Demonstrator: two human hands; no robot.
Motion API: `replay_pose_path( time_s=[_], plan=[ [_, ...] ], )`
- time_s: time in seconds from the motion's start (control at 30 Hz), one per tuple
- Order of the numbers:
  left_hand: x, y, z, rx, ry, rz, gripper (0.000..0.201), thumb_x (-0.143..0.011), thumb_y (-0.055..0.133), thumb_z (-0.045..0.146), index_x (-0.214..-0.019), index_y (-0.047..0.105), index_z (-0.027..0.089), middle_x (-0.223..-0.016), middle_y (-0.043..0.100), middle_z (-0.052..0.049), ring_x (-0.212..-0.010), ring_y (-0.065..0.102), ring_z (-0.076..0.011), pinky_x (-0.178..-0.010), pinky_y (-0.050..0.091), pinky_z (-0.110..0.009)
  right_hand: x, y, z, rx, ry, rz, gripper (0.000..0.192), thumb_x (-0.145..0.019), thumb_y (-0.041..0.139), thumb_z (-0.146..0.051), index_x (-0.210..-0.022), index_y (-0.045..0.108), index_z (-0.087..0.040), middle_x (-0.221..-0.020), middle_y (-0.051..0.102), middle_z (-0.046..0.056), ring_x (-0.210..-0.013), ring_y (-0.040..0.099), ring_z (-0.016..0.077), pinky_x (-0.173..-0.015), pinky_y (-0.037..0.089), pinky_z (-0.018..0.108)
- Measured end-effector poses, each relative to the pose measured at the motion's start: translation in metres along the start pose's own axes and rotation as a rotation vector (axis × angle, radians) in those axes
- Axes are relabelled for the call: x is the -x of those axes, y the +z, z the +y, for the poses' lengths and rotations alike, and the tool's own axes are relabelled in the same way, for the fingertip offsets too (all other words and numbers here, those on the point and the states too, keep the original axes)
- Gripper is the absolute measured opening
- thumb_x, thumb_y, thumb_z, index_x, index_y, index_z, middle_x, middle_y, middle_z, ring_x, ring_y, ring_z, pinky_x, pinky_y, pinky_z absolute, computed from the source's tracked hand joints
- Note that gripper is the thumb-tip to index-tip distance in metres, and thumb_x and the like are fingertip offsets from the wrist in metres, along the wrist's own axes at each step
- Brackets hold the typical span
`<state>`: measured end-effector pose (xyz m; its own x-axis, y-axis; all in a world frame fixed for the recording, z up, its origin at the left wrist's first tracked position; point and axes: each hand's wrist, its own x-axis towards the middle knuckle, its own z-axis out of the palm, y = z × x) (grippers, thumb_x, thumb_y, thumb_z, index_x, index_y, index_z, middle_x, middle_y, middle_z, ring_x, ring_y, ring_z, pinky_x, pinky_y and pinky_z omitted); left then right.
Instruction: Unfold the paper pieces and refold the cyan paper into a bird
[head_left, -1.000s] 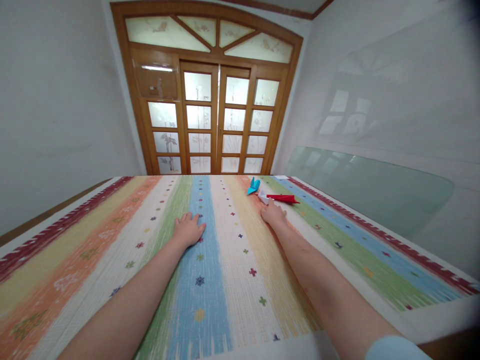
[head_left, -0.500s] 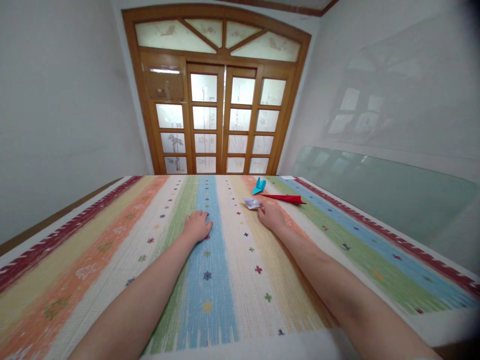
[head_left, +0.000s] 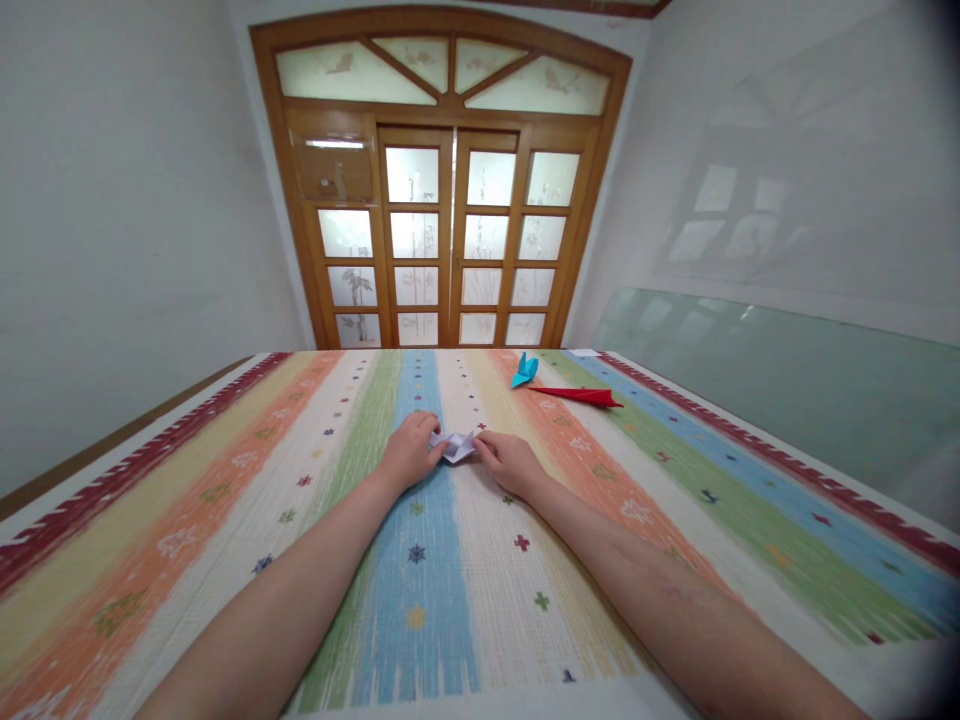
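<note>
A small white folded-paper boat (head_left: 458, 447) is between my two hands, low over the striped tablecloth (head_left: 416, 580). My left hand (head_left: 413, 450) pinches its left end between thumb and fingers. At the other end, my right hand (head_left: 508, 463) has its thumb and fingertips closed on the pointed tip. Farther off to the right lie a blue folded-paper figure (head_left: 524, 371) with upright points and a long, narrow red paper plane (head_left: 577, 396), whose tip is close to the blue figure.
The cloth covers a wide table. A greenish glass panel (head_left: 780, 385) leans along the right wall. Wooden doors with frosted panes (head_left: 416, 235) stand beyond the far edge, and a plain wall (head_left: 127, 200) rises on the left.
My right hand has brought the white paper boat left and nearer, away from the blue and red papers. My left hand, earlier resting on the cloth, now grips the boat's left end.
</note>
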<state>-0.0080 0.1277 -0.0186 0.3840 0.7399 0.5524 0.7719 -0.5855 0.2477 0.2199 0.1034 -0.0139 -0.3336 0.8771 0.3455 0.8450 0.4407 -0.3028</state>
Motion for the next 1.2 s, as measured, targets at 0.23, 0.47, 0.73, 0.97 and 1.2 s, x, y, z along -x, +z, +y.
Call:
replay_pose_path(
  time_s=[0.23,0.47,0.73,0.97,1.2],
  plan=[
    [-0.003,0.0,-0.005,-0.003,0.006,0.02,0.018,-0.09,0.063,0.032,-0.078,0.068,0.02,-0.104,0.063,-0.009,-0.105,0.057,-0.0249,-0.094,0.045,-0.037,0.0,-0.002,0.007,0.021,-0.024,0.057,0.027,-0.102,0.046,-0.037,-0.102,0.07,-0.024,-0.095,0.075,0.004,-0.086,0.066,0.0202,-0.073,0.037,0.027],
    [-0.003,0.003,-0.001,0.058,-0.074,0.057,0.019,-0.092,0.06,0.032,-0.082,0.071,0.02,-0.085,0.064,-0.006,-0.084,0.059,-0.0211,-0.077,0.043,-0.033,0.0,0.0,0.008,0.061,-0.075,0.108,0.02,-0.099,0.051,-0.032,-0.1,0.069,-0.024,-0.096,0.075,0.005,-0.087,0.067,0.0208,-0.073,0.037,0.028],
    [-0.005,0.013,-0.004,0.242,-0.159,0.049,0.019,-0.089,0.062,0.032,-0.08,0.072,0.019,-0.078,0.066,-0.004,-0.073,0.057,-0.0187,-0.071,0.038,-0.031,0.0,0.0,0.01,0.059,-0.081,0.162,0.014,-0.095,0.056,-0.027,-0.103,0.067,-0.023,-0.1,0.074,0.005,-0.091,0.068,0.021,-0.075,0.041,0.028],
    [-0.008,0.017,-0.005,0.483,-0.285,0.027,0.021,-0.088,0.058,0.034,-0.077,0.066,0.018,-0.071,0.064,-0.002,-0.068,0.057,-0.0175,-0.065,0.039,-0.028,-0.001,0.003,0.012,0.017,-0.048,0.238,0.018,-0.092,0.061,-0.019,-0.11,0.06,-0.022,-0.099,0.074,0.006,-0.089,0.07,0.0216,-0.072,0.044,0.028],
    [-0.008,0.025,-0.013,0.799,-0.434,-0.034,0.024,-0.088,0.053,0.04,-0.075,0.056,0.02,-0.058,0.055,0.003,-0.048,0.048,-0.013,-0.05,0.033,-0.023,-0.002,0.002,0.015,-0.024,-0.131,0.258,0.03,-0.09,0.059,-0.01,-0.115,0.061,-0.026,-0.109,0.073,0.003,-0.097,0.068,0.0207,-0.079,0.047,0.029]
  ],
)
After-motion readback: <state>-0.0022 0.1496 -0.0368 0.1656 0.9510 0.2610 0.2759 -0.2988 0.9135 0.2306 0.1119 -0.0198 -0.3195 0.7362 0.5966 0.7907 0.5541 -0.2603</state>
